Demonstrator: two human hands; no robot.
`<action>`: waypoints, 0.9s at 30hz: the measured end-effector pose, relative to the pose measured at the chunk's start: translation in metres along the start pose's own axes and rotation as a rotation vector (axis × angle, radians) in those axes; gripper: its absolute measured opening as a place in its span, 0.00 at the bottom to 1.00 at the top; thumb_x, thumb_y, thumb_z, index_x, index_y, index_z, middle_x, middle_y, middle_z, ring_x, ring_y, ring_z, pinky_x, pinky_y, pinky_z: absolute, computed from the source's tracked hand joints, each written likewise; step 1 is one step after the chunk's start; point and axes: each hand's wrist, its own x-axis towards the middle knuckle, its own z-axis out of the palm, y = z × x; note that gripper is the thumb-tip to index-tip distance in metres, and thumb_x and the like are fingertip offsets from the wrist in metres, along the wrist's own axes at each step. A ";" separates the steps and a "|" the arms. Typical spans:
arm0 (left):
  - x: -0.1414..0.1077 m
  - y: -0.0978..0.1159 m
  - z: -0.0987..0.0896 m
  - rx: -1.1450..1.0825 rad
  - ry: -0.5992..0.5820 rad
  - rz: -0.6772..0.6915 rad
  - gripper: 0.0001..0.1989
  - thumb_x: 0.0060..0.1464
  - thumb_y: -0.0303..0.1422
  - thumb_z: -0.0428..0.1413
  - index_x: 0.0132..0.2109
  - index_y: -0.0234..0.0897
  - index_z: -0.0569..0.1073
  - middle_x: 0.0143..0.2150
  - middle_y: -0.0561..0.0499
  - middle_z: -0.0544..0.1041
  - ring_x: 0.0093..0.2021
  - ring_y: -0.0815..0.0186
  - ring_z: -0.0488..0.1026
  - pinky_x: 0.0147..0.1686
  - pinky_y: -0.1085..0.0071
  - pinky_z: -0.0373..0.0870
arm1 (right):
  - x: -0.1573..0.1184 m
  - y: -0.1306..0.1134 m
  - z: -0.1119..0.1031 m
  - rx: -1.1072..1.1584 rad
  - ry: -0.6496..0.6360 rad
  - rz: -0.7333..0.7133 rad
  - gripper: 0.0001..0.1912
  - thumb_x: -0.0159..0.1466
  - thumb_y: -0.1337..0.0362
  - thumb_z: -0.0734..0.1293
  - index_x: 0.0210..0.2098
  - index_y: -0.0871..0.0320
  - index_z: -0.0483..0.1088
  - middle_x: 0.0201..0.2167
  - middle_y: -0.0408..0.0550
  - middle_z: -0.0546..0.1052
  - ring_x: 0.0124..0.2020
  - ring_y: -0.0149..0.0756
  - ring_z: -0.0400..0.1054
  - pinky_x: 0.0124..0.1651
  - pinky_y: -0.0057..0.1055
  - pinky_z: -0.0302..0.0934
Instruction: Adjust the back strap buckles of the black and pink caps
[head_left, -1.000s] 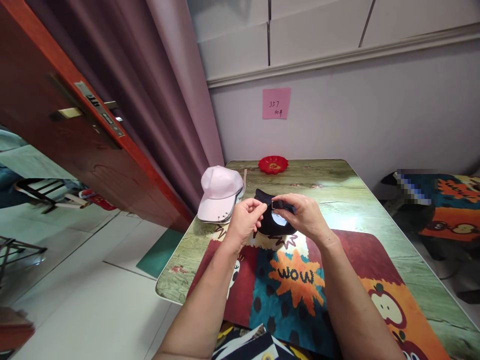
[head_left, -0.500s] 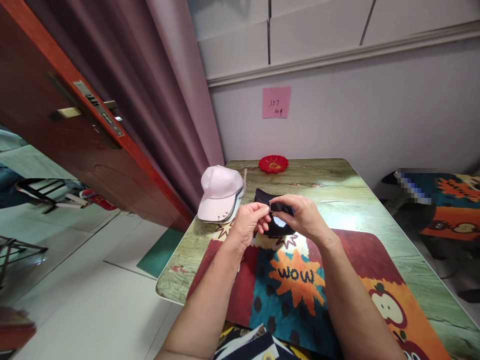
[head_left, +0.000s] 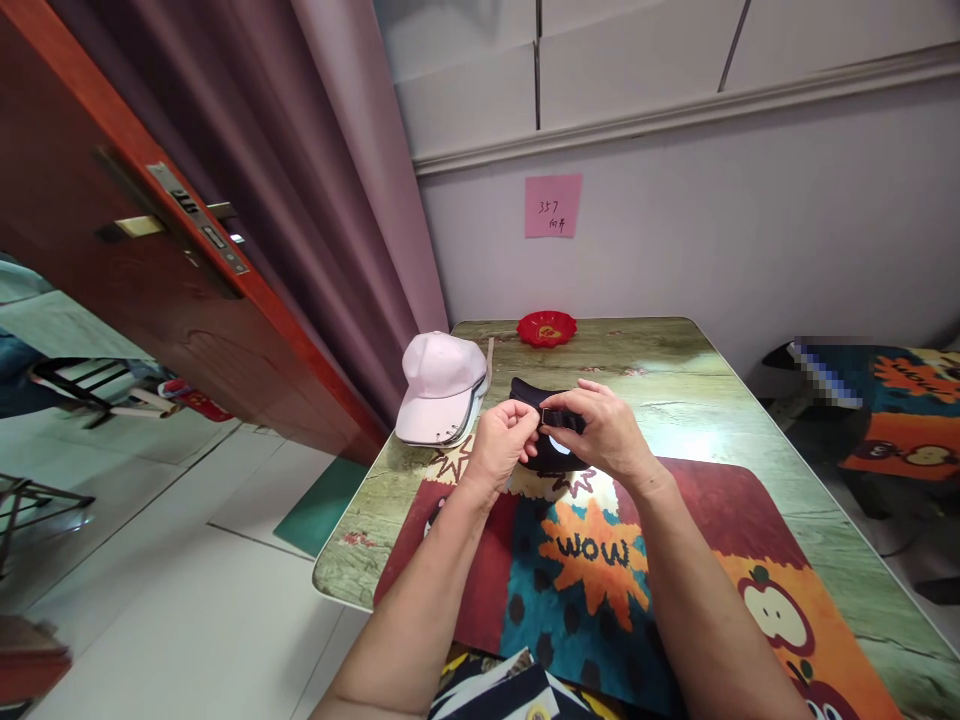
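Closer to the right hand [head_left: 609,430] than a second ago, the left hand [head_left: 499,445] is at the strap's metal buckle. On the green wood-patterned desk [head_left: 637,375], a colourful "WOW" mat [head_left: 705,490] lies under the hands; at its far edge sits a black fabric cap [head_left: 546,460], its curved edge pointing far-left, its long axis hidden. Right of a pale-pink cap [head_left: 442,370], its black strap [head_left: 564,419] runs left-right, pinched by right thumb and fingers; left thumb and forefinger press together beside the small metal buckle [head_left: 543,417].
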 end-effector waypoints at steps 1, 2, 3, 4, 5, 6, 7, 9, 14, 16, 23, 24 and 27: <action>0.000 -0.001 0.000 0.013 0.009 0.008 0.11 0.47 0.38 0.61 0.30 0.35 0.70 0.22 0.56 0.71 0.18 0.75 0.66 0.15 0.81 0.58 | 0.000 0.000 0.000 -0.002 0.000 0.001 0.09 0.62 0.64 0.71 0.43 0.52 0.76 0.40 0.44 0.84 0.41 0.40 0.78 0.64 0.48 0.59; 0.000 -0.001 -0.001 0.021 0.020 0.013 0.12 0.47 0.39 0.61 0.30 0.35 0.70 0.22 0.56 0.71 0.18 0.75 0.67 0.15 0.81 0.58 | 0.000 -0.001 0.000 -0.003 0.001 0.003 0.09 0.62 0.64 0.71 0.43 0.52 0.76 0.40 0.44 0.84 0.41 0.40 0.78 0.64 0.48 0.59; 0.000 -0.001 -0.001 0.026 0.029 0.015 0.12 0.47 0.39 0.61 0.30 0.35 0.70 0.22 0.56 0.70 0.18 0.75 0.67 0.15 0.81 0.58 | 0.001 -0.001 0.000 -0.006 0.004 0.004 0.09 0.62 0.64 0.71 0.43 0.51 0.77 0.40 0.44 0.84 0.41 0.40 0.79 0.64 0.48 0.59; 0.000 -0.002 -0.001 0.026 0.038 0.016 0.12 0.47 0.39 0.61 0.30 0.35 0.70 0.22 0.56 0.70 0.18 0.75 0.67 0.15 0.81 0.58 | 0.001 -0.002 0.000 -0.009 0.010 0.005 0.09 0.62 0.63 0.71 0.43 0.52 0.77 0.40 0.45 0.84 0.40 0.40 0.79 0.64 0.48 0.60; 0.000 -0.002 -0.001 0.022 0.046 0.016 0.12 0.47 0.40 0.61 0.30 0.35 0.70 0.22 0.56 0.70 0.18 0.75 0.67 0.15 0.81 0.58 | 0.001 -0.002 0.000 -0.013 0.018 0.004 0.09 0.62 0.63 0.72 0.43 0.52 0.77 0.39 0.45 0.84 0.40 0.40 0.79 0.64 0.48 0.60; 0.000 -0.003 -0.002 0.017 0.053 0.016 0.12 0.47 0.40 0.61 0.30 0.35 0.70 0.22 0.56 0.70 0.18 0.75 0.67 0.15 0.81 0.58 | 0.001 -0.003 0.000 -0.018 0.026 0.003 0.08 0.62 0.62 0.72 0.42 0.52 0.77 0.39 0.45 0.84 0.40 0.40 0.79 0.64 0.48 0.60; 0.000 -0.003 -0.002 0.013 0.059 0.015 0.12 0.47 0.40 0.61 0.30 0.35 0.70 0.22 0.56 0.70 0.18 0.75 0.67 0.15 0.81 0.58 | 0.001 -0.003 0.000 -0.024 0.033 0.002 0.08 0.62 0.62 0.72 0.42 0.52 0.77 0.39 0.45 0.84 0.40 0.40 0.79 0.64 0.48 0.60; 0.001 -0.004 -0.002 0.013 0.073 0.013 0.12 0.47 0.39 0.60 0.31 0.35 0.70 0.22 0.57 0.70 0.18 0.75 0.67 0.14 0.81 0.57 | 0.001 -0.003 0.001 -0.037 0.039 0.003 0.08 0.62 0.62 0.72 0.42 0.52 0.77 0.39 0.45 0.84 0.39 0.40 0.79 0.64 0.47 0.60; 0.007 -0.011 -0.006 0.085 0.143 0.059 0.11 0.48 0.39 0.59 0.31 0.36 0.69 0.21 0.58 0.69 0.17 0.75 0.66 0.15 0.81 0.57 | 0.001 -0.003 0.003 -0.051 0.069 0.000 0.08 0.62 0.61 0.73 0.41 0.52 0.77 0.38 0.44 0.84 0.37 0.39 0.79 0.62 0.46 0.62; 0.009 -0.015 -0.009 0.122 0.169 0.093 0.10 0.49 0.39 0.58 0.31 0.36 0.69 0.20 0.58 0.69 0.17 0.75 0.66 0.16 0.81 0.58 | 0.000 -0.002 0.004 -0.051 0.083 -0.004 0.08 0.62 0.61 0.73 0.41 0.52 0.78 0.38 0.44 0.84 0.36 0.38 0.79 0.61 0.45 0.63; 0.014 -0.020 -0.018 0.164 0.198 0.148 0.08 0.49 0.37 0.57 0.31 0.36 0.69 0.19 0.58 0.69 0.18 0.74 0.67 0.19 0.80 0.60 | 0.000 -0.002 0.005 -0.056 0.081 0.013 0.07 0.62 0.61 0.73 0.41 0.51 0.78 0.38 0.42 0.84 0.35 0.38 0.79 0.60 0.44 0.64; 0.015 -0.021 -0.019 0.168 0.213 0.152 0.08 0.49 0.36 0.57 0.31 0.36 0.69 0.19 0.59 0.68 0.18 0.74 0.66 0.19 0.80 0.60 | 0.000 -0.002 0.005 -0.055 0.080 0.013 0.07 0.62 0.61 0.73 0.40 0.51 0.78 0.37 0.42 0.84 0.35 0.38 0.78 0.60 0.44 0.64; 0.018 -0.024 -0.024 0.175 0.252 0.149 0.07 0.48 0.35 0.57 0.30 0.36 0.69 0.19 0.59 0.68 0.17 0.74 0.65 0.19 0.80 0.60 | 0.000 -0.004 0.003 -0.057 0.073 0.018 0.06 0.61 0.61 0.73 0.39 0.52 0.78 0.36 0.41 0.84 0.34 0.37 0.78 0.60 0.44 0.64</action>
